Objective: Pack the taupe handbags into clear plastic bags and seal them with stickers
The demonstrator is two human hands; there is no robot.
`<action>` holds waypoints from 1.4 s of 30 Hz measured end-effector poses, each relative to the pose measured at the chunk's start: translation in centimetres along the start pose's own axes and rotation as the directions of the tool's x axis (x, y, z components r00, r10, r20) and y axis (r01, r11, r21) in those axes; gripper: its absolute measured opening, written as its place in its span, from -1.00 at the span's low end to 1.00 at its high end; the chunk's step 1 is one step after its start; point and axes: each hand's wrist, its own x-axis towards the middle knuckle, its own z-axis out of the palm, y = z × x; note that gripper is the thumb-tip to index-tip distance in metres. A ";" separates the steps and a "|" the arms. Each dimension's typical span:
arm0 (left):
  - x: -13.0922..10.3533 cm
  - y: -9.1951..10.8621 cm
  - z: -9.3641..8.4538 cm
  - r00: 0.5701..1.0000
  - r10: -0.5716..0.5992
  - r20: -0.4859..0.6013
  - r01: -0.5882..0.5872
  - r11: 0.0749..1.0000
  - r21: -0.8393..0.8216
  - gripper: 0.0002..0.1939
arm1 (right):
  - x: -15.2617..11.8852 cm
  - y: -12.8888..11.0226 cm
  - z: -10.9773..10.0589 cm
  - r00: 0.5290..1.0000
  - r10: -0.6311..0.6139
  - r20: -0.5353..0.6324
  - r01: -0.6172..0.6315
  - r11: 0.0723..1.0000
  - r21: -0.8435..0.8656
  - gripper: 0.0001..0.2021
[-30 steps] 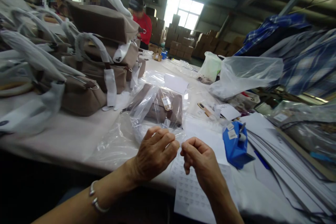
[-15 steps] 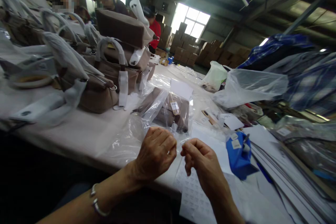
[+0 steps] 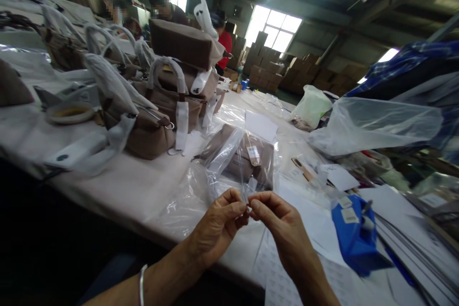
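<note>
Workshop; piled handbags (image 3: 163,99); stacked cartons (image 3: 264,76)

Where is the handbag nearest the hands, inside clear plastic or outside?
Inside: clear plastic covers the handbag, glossy folds crossing its front and spreading beyond it.

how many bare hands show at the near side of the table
2: the left hand and, close beside it, the right hand, both just short of the bag in clear plastic.

left fingers (image 3: 228,198) and right fingers (image 3: 269,198) pinched, close together.
</note>
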 end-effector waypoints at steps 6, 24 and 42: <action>0.7 0.0 -0.4 1.000 0.017 -0.004 -0.017 1.000 -0.009 -0.79 | 0.9 0.0 0.4 1.000 0.013 0.010 -0.013 1.000 -0.008 -0.69; 0.1 -0.2 -0.1 0.985 0.006 -0.175 -0.023 0.995 -0.097 -0.76 | 2.7 -0.2 1.5 0.994 0.087 0.065 -0.084 0.995 -0.044 -0.69; -0.1 -1.1 -0.6 0.960 -0.077 -0.270 0.037 0.988 -0.148 -0.65 | 3.3 0.2 1.1 0.997 0.067 0.039 -0.062 0.990 -0.125 -0.68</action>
